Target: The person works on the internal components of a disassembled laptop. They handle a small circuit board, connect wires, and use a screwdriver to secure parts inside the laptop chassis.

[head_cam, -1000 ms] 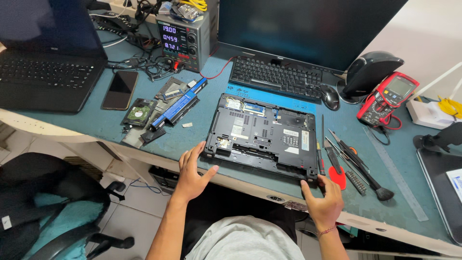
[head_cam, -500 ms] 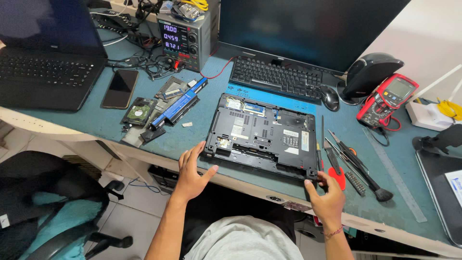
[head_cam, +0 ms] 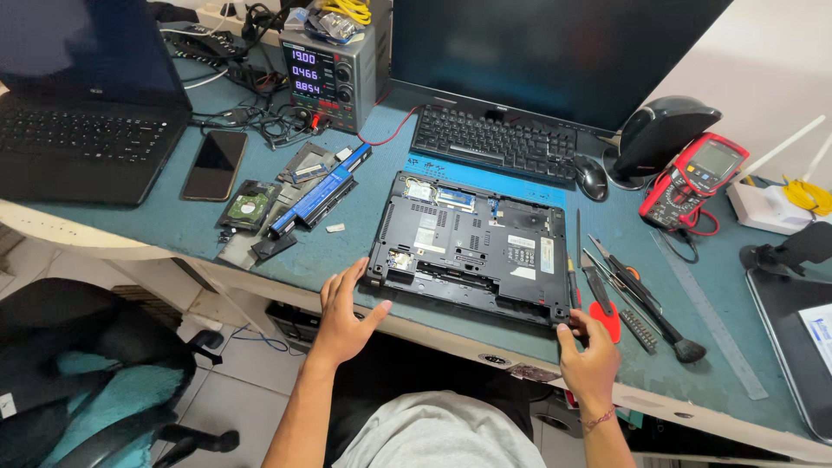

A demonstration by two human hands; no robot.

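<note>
An upside-down black laptop (head_cam: 468,243), its underside partly opened, lies on the teal mat near the desk's front edge. My left hand (head_cam: 345,314) rests flat with fingers spread at its near left corner. At the near right corner my right hand (head_cam: 588,357) touches the laptop's edge with curled fingers. I cannot make out whether it grips anything. A red-handled tool (head_cam: 604,308) lies just beside that hand.
Several hand tools and a brush (head_cam: 646,308) lie to the right, with a red multimeter (head_cam: 693,178) behind. A battery pack (head_cam: 319,192), hard drive (head_cam: 247,208) and phone (head_cam: 214,165) sit to the left. A keyboard (head_cam: 494,143), mouse (head_cam: 592,178), monitor, power supply (head_cam: 334,74) and second laptop (head_cam: 82,139) line the back.
My right hand has shifted slightly up to the laptop's right corner. My left hand has stayed in place, with its fingers spread a little wider.
</note>
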